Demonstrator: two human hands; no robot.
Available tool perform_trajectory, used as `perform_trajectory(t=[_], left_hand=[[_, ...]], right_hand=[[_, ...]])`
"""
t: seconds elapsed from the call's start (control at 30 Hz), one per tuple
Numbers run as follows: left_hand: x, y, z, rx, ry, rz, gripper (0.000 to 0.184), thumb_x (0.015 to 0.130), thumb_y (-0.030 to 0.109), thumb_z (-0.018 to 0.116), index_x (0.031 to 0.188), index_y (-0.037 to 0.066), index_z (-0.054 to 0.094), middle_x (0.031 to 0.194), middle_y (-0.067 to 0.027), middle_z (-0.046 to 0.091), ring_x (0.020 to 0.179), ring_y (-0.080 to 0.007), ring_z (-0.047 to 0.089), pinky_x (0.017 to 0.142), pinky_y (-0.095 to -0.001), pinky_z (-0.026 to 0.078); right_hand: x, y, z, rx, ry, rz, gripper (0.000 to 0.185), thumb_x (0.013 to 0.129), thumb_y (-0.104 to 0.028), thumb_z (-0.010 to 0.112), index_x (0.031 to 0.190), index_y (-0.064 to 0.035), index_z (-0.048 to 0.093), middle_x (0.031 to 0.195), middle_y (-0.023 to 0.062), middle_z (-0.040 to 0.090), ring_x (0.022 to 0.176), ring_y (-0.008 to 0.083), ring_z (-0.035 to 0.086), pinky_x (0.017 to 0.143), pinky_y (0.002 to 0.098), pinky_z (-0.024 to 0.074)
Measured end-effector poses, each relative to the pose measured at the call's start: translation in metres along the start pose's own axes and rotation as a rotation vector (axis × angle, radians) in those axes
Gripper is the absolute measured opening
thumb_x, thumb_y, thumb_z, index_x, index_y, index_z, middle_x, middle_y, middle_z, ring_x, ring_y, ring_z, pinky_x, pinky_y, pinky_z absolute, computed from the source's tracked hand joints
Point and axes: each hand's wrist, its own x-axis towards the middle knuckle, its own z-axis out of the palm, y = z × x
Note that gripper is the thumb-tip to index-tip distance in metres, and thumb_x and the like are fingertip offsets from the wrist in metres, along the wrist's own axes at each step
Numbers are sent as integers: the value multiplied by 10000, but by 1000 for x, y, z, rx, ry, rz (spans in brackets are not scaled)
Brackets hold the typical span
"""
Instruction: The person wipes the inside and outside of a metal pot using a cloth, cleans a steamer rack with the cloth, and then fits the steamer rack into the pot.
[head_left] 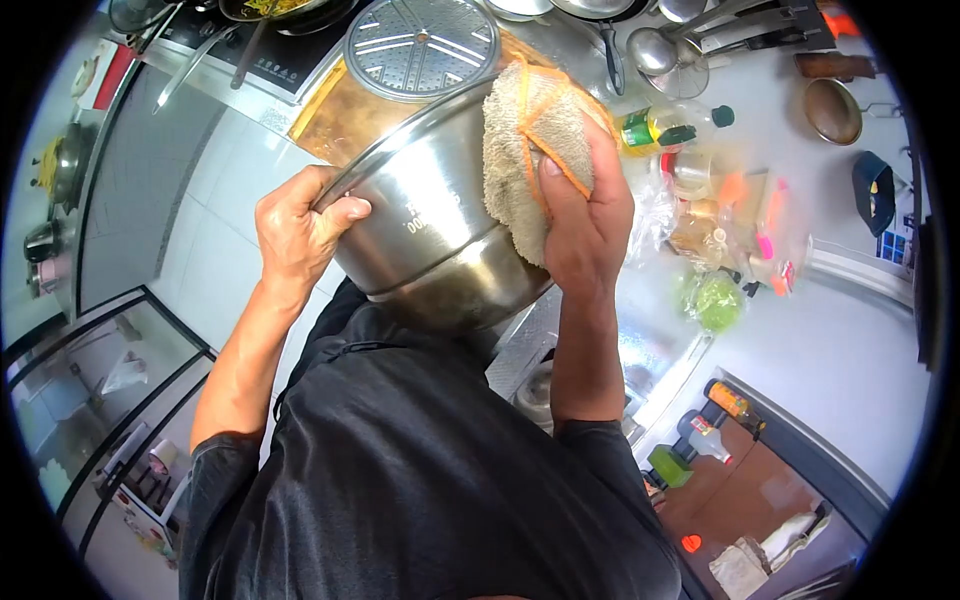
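A large stainless steel pot (pixel 410 225) is tilted in front of my body, its outer side and printed marks facing me. My left hand (pixel 305 220) grips the pot's rim at the left, the thumb lying on the outside. In my right hand (pixel 585 205) is a beige cleaning cloth (pixel 515 150) with orange edging, pressed against the right side of the pot. The cloth hides part of the rim there. Just beyond the pot lies a round perforated steamer plate (pixel 422 50) on a wooden board (pixel 335 118).
A stove (pixel 280 65) with a pan of food (pixel 285 12) is at the upper left. Ladles (pixel 655 50) and other utensils hang at the upper right. A yellow-labelled bottle (pixel 645 130), plastic bags (pixel 735 225) and a green bundle (pixel 715 300) line the right side. A sink (pixel 650 340) is beside me.
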Motion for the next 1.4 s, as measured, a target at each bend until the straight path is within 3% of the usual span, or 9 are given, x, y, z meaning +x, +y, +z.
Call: perform_trajectory(t=[0.2, 0.6, 0.77, 0.93, 1.17, 1.23, 1.27, 1.33, 1.4], left_hand=[[-8, 10, 2, 43, 71, -78, 590, 753, 560, 740, 912, -2, 659, 711, -99, 642, 618, -205, 616, 594, -310, 493], [-29, 4, -2, -98, -6, -222, 765, 795, 648, 680, 1164, -16, 592, 1003, -101, 649, 934, -185, 613, 843, -326, 488], [-41, -17, -8, -77, -17, -202, 658, 816, 525, 727, 1187, 3, 576, 1137, -123, 616, 1078, -238, 591, 891, -354, 483], [-55, -48, -4, -115, -50, -214, 608, 831, 510, 712, 1162, 13, 598, 1101, -121, 626, 1032, -261, 608, 892, -355, 470], [-39, -42, -3, -155, -101, -91, 394, 852, 330, 736, 1038, -5, 645, 900, -103, 653, 847, -232, 628, 782, -322, 484], [-33, -37, -4, -38, -120, -80, 383, 822, 342, 754, 994, 11, 669, 872, -137, 668, 788, -309, 649, 719, -359, 500], [-29, -31, -1, -69, -115, -67, 383, 822, 342, 754, 994, 11, 669, 872, -137, 668, 788, -309, 649, 719, -359, 500], [-23, -23, 0, -52, -84, -44, 392, 811, 357, 760, 973, 13, 667, 862, -160, 664, 781, -345, 636, 713, -370, 501], [-19, -24, 0, 8, -114, -27, 338, 816, 302, 750, 969, 13, 667, 868, -170, 662, 792, -360, 636, 710, -385, 503]], right_hand=[[3, -1, -1, 46, 9, 30, 431, 927, -13, 526, 1352, 44, 489, 1305, 82, 544, 1186, 157, 518, 1035, 292, 382], [7, 3, -4, -28, 62, -30, 407, 906, -23, 582, 1307, 17, 530, 1203, 58, 606, 1094, 127, 566, 955, 276, 443], [8, 3, -4, 22, 123, 41, 400, 910, -23, 576, 1305, 17, 533, 1187, 66, 616, 1073, 130, 575, 940, 281, 454], [20, 13, -16, 37, 89, -8, 393, 933, -34, 523, 1318, 42, 524, 1220, 82, 608, 1124, 146, 561, 1000, 289, 413], [43, 4, -22, -42, 70, -91, 295, 916, 16, 545, 1208, 40, 586, 1173, 81, 622, 1068, 132, 584, 944, 276, 450], [42, -10, -16, -149, 93, -96, 345, 930, -1, 533, 1272, 30, 568, 1179, 88, 639, 1091, 149, 588, 966, 297, 449], [33, -21, -2, -433, 141, -426, 315, 914, -11, 561, 1223, 35, 596, 1141, 98, 661, 1066, 167, 608, 938, 312, 472], [18, -26, 12, -695, -47, -653, 328, 816, -8, 627, 1142, 8, 652, 1102, 176, 680, 1024, 306, 660, 900, 367, 508], [-4, -39, 45, -922, -372, -750, 415, 676, -62, 662, 1077, -154, 709, 1185, 98, 652, 1142, 332, 592, 957, 467, 467]])
